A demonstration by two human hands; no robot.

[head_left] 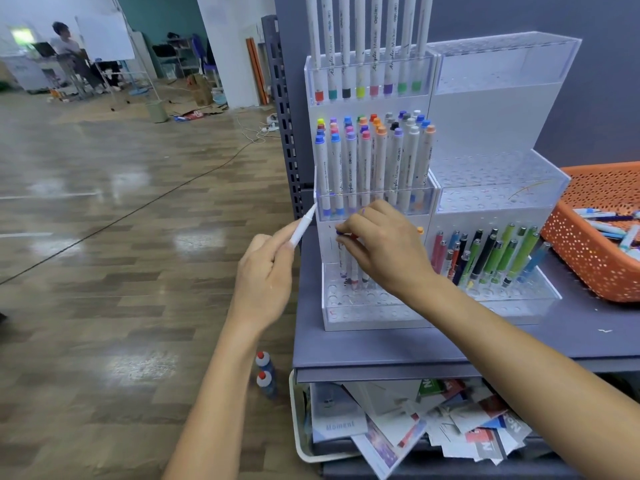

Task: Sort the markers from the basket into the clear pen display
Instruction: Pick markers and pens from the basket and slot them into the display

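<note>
A clear tiered pen display [374,306] stands on a grey shelf. Its top and middle tiers hold white markers with coloured caps [374,157]. My right hand [381,244] pinches a blue-capped marker [341,252] upright over the holes of the bottom tier, where a few markers stand. My left hand [266,271] grips a white marker [304,226], its tip pointing up-right and touching the display's left edge. The orange perforated basket [588,251] sits at the far right with several markers [609,226] lying inside.
A second clear display [498,188] beside the first holds green, blue, black and red pens [491,254] in its bottom tier. Below the shelf a bin [301,445] holds papers. Two red-capped bottles [265,372] stand on the wooden floor. A person sits far back left.
</note>
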